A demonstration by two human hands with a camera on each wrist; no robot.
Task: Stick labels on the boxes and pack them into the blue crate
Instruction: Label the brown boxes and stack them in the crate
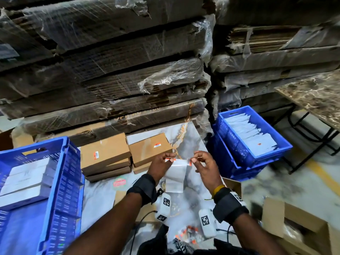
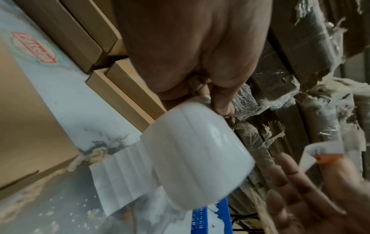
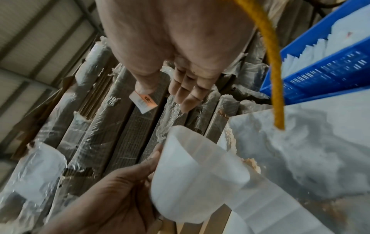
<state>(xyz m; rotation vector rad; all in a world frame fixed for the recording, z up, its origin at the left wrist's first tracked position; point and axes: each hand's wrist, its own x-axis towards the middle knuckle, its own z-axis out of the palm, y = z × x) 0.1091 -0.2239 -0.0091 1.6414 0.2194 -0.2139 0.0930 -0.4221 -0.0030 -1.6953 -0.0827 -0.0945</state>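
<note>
The right hand pinches a small orange-and-white label between thumb and forefinger, its other fingers loosely spread, while the left hand pinches the top edge of the white backing strip, which curls down onto the marbled table. Just beyond the hands lie two stacks of brown boxes, the top one of each already bearing a label. At the left a blue crate holds white boxes laid flat, and at the right a second blue crate holds a row of white packets standing on edge.
</note>
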